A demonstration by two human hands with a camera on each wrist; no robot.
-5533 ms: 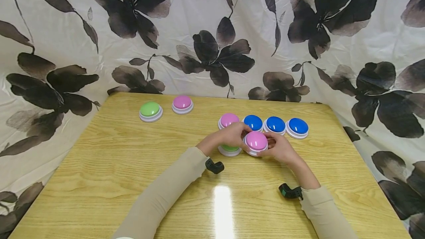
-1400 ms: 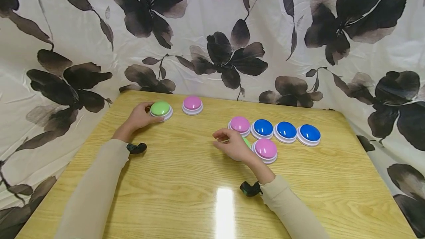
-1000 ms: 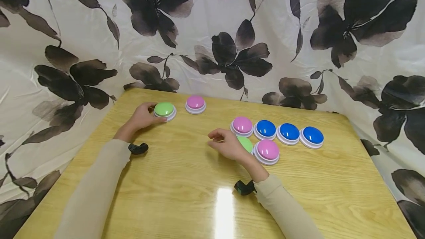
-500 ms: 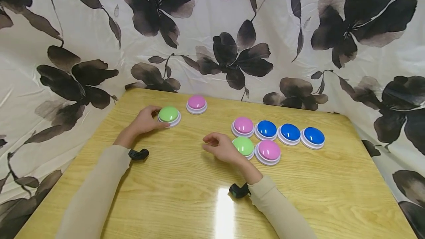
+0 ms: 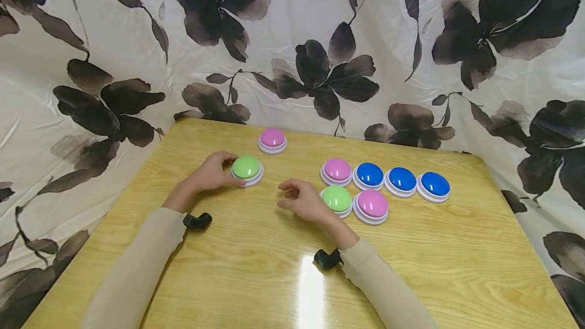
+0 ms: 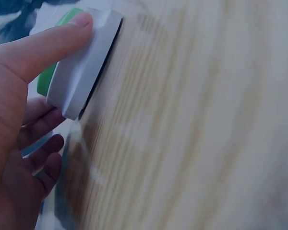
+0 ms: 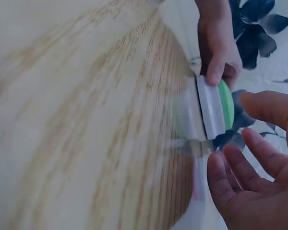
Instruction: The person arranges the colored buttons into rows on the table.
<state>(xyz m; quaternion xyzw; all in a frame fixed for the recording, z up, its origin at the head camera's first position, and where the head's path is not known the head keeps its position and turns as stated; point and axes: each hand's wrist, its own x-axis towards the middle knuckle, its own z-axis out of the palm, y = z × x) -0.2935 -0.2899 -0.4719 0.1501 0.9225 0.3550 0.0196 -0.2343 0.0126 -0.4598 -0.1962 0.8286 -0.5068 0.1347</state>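
My left hand (image 5: 212, 172) grips a green-domed push button (image 5: 247, 167) by its round white base, thumb on the near side. In the left wrist view the thumb presses the base (image 6: 79, 67) of that button, and its dark underside edge shows close to the table; whether it touches the wood I cannot tell. My right hand (image 5: 305, 201) holds nothing, its fingers loosely bent and apart from the thumb. It hovers between the held button and a second green push button (image 5: 337, 199). In the right wrist view its fingers (image 7: 252, 167) spread near the held button (image 7: 216, 108).
A pink button (image 5: 272, 138) stands alone at the back. On the right, another pink button (image 5: 337, 169) heads a row with three blue buttons (image 5: 402, 179). In front of it, the second green button sits beside a pink button (image 5: 372, 204). Floral cloth (image 5: 292, 9) hangs behind the wooden table (image 5: 256, 268).
Both hands have let go of the front pink button, now beside the second green one. My left hand took hold of the far-left green button and has brought it rightward and nearer.
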